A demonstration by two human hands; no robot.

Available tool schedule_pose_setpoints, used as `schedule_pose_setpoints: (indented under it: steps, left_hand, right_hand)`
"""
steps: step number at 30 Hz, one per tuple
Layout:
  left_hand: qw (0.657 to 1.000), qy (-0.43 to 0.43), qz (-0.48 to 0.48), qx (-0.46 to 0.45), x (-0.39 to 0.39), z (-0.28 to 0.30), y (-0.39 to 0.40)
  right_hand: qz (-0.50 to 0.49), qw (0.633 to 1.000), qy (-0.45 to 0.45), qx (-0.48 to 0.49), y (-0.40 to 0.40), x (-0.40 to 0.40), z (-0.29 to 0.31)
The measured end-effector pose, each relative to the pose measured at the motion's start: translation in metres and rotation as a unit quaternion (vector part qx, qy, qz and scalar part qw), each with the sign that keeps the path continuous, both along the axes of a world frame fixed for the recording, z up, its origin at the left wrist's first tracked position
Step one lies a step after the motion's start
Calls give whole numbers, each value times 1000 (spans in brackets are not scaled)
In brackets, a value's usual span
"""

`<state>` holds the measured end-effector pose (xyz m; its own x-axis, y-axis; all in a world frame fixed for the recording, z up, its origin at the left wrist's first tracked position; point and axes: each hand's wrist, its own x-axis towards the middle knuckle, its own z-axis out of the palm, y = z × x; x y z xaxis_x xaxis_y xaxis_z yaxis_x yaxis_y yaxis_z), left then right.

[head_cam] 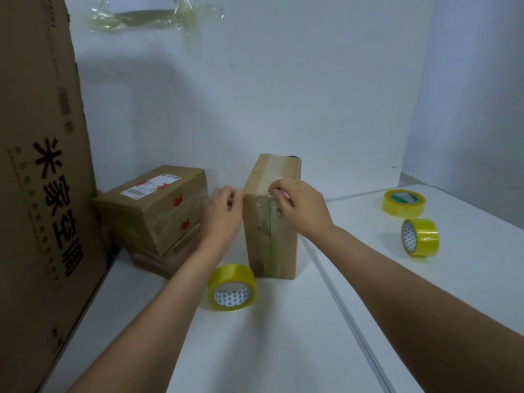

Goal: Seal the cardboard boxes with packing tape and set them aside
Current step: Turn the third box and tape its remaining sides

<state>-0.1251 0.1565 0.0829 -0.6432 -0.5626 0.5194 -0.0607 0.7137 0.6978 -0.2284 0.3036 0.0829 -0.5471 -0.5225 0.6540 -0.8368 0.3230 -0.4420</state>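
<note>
A tall cardboard box (279,248) stands upright in the middle of the white table, with clear tape running over its top and down its front seam. My right hand (300,205) rests on the box's upper front edge, fingers pinching at the tape there. My left hand (224,211) is against the box's upper left edge, fingers curled; I cannot tell whether it holds a tape end. A yellow tape roll (232,287) lies on its side just in front of the box, between my forearms.
Two stacked cardboard boxes (153,211) sit at the left, against a big printed carton (42,180). Two more yellow tape rolls (404,202) (420,237) are on the right table. A seam (334,293) divides the two tables. A white wall stands behind.
</note>
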Motion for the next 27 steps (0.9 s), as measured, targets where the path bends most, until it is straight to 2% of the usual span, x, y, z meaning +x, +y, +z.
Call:
schedule_pose_setpoints:
  steps: [2,4,6,8,11,12,14,16,18,19,21,23,24,25,27]
  left_hand:
    - [991,-31,-58,-115,-5,9,-1]
    - [977,-123,-97,-147,-14,16,2]
    - [970,-182,-74,-140,-24,26,14]
    - [953,-261,11,-151,-36,34,33]
    - [914,-340,71,-210,-49,33,60]
    - [913,-334,75,-220,-51,29,63]
    - [933,-283,66,-211,-49,25,55]
    - [966,-211,55,-140,-43,25,40]
    - [990,-129,60,6,-35,27,27]
    - [989,-96,71,88,-31,29,23]
    - [958,-52,76,270,-22,29,19]
    - [894,-52,39,444,-12,27,18]
    - [867,-72,21,493,-7,25,19]
    - [857,-102,12,505,-4,22,20]
    - [855,-145,5,497,0,15,23]
  right_hand:
    - [7,1000,-15,-18,2,7,-1]
    - [23,991,-90,-94,8,11,2]
    - [36,947,-217,-233,16,11,7]
    - [13,891,-308,-334,26,8,6]
    - [-55,864,-375,-332,46,2,-8]
    - [-65,860,-398,-313,52,0,-15]
    - [-70,846,-446,-282,64,-2,-29]
    - [-79,833,-491,-243,77,-5,-45]
    - [-105,833,-508,-192,89,-8,-62]
    - [-115,835,-508,-179,94,-7,-68]
    - [-101,842,-487,-211,98,2,-76]
    - [-68,879,-409,-235,97,13,-77]
    - [-60,893,-381,-230,97,16,-75]
    - [-57,899,-367,-231,97,17,-74]
    - [-71,906,-339,-242,98,11,-73]
